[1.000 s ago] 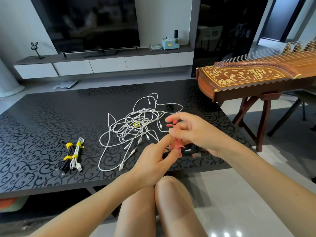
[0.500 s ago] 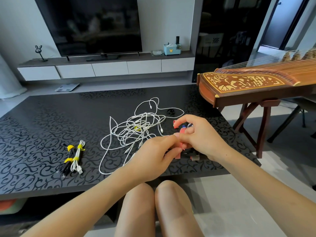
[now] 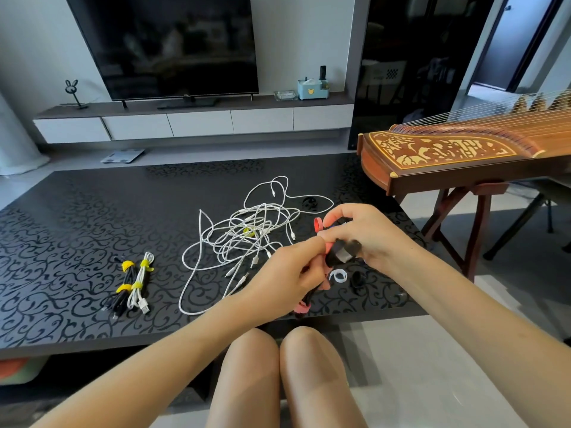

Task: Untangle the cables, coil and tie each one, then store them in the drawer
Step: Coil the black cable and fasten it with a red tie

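Observation:
A tangle of white cables (image 3: 247, 239) lies on the middle of the black patterned table (image 3: 77, 230). At the left lie two coiled cables, a black one (image 3: 123, 288) and a white one (image 3: 140, 285), each bound with yellow ties. Above the table's front right, my left hand (image 3: 290, 273) grips a black coiled cable (image 3: 341, 253) with a red tie (image 3: 318, 225). My right hand (image 3: 367, 236) pinches the same bundle from the right. The red tie's lower end (image 3: 301, 308) hangs below my left hand.
Loose ties lie on the table below my hands: a white loop (image 3: 338, 276), a black one (image 3: 357, 279). Another black tie (image 3: 310, 202) sits behind the tangle. A wooden zither (image 3: 448, 156) on a stand overhangs the table's right end. A TV cabinet with drawers (image 3: 197, 122) stands beyond.
My hands have lifted and come closer together on the black cable bundle, the red tie now wrapped further around it. The camera has tilted slightly.

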Motion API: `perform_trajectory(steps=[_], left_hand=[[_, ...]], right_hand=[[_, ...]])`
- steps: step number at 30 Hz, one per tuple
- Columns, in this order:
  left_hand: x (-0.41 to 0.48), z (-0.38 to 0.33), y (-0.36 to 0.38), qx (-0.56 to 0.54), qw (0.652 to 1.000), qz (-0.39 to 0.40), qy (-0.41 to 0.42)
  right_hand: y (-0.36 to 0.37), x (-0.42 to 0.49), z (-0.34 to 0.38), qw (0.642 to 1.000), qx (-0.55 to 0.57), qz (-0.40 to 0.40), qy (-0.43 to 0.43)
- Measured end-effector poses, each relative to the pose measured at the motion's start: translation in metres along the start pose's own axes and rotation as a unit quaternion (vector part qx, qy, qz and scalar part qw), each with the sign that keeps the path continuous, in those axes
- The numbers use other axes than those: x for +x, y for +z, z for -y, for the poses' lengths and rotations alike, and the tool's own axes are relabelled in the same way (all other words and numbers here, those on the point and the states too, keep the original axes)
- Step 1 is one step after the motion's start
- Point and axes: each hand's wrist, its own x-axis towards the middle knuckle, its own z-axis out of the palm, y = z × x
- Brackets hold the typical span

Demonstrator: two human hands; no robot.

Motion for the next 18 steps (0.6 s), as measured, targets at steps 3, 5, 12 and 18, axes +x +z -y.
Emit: perform_trajectory(steps=[3,5,12,18], left_hand=[[-0.001,-0.001,0.007,-0.044,0.998,-0.022,-0.031],[-0.002,0.000,0.008,-0.073,0.996,-0.034,-0.045],[0.000,0.004,0.004,-0.173,0.977,-0.028,-0.121],[0.004,0.010,-0.006,-0.206,0.967,-0.004,-0.148]], right_hand=[[0.002,0.007,-0.003,0.999,0.046,-0.012,0.021],[0.006,0.008,-0.006,0.998,0.056,-0.021,0.029],[0.020,0.012,-0.029,0.986,0.138,-0.029,0.094],[0.020,0.014,-0.043,0.985,0.142,-0.022,0.090]])
